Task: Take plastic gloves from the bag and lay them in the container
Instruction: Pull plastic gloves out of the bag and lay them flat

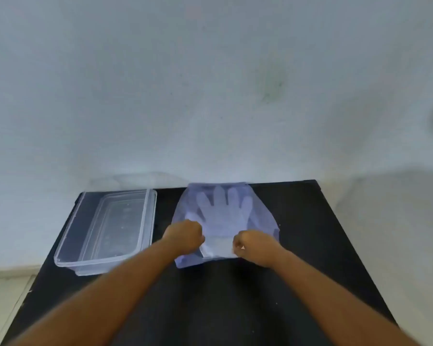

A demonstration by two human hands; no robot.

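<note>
Hands curled | left hand [184,236] pinching bag [263,216] mouth | right hand [256,247] pinching gloves [221,216] cuff

Your left hand [184,236] and right hand [254,247] are both bare, with no gloves, rings or watch on them. Your forearms are bare too, uncovered from the wrists down to the bottom edge of the view, and no sleeve shows on either. The picture is slightly blurred, so finer marks cannot be made out.
</note>
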